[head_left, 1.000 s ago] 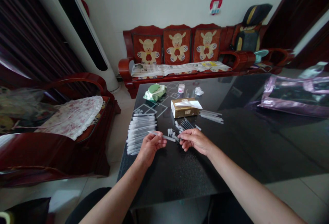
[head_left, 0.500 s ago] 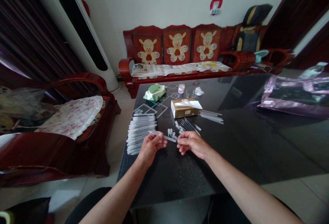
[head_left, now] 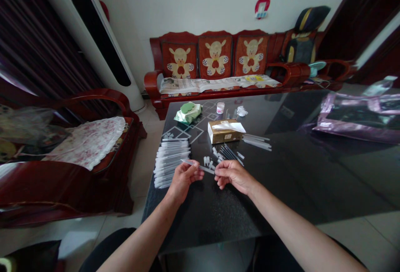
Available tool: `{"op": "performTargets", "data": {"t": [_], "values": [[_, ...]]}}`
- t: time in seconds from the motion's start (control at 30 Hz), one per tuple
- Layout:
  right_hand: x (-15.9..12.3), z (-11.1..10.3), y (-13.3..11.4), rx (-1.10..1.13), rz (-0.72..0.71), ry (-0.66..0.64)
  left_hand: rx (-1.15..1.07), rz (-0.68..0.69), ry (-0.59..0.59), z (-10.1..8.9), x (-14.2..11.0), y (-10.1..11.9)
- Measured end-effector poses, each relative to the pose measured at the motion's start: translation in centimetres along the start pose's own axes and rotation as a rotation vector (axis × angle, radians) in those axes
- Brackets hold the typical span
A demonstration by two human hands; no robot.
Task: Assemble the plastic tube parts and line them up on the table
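Row of pale tubes (head_left: 171, 163) at left on the tabletop (head_left: 287, 176). Left hand (head_left: 189, 170): grip pinched closed on one pale tube (head_left: 208, 170), held clear of the row, tilted down to the right. Right hand (head_left: 223, 173) has come left since a second ago, so both hands are now on one piece. Right grip: pinched closed at its right end; can't tell if a small part's in there too.

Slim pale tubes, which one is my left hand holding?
The lone tube slanting from your left hand toward your right hand; the others lie on the table, in the left row or beside the tissue box.
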State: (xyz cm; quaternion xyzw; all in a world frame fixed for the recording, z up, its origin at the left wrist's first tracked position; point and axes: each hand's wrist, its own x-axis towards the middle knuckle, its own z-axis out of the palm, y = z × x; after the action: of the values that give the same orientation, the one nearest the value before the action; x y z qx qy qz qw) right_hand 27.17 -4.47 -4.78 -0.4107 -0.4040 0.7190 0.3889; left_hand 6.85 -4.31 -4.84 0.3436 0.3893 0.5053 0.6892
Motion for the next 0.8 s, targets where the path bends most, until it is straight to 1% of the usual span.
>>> {"op": "performTargets", "data": {"t": [0.13,0.5,0.8], "values": [[0.08,0.0,0.08,0.0,0.001,0.014,0.006,0.004,0.003,0.09,-0.09,0.04],[0.49,-0.12,0.5,0.03,-0.027,0.113,0.03,0.077,0.014,0.34,-0.22,-0.06],[0.36,0.06,0.47,0.068,-0.039,0.145,0.063,0.121,0.024,0.38,-0.33,-0.41]]}}
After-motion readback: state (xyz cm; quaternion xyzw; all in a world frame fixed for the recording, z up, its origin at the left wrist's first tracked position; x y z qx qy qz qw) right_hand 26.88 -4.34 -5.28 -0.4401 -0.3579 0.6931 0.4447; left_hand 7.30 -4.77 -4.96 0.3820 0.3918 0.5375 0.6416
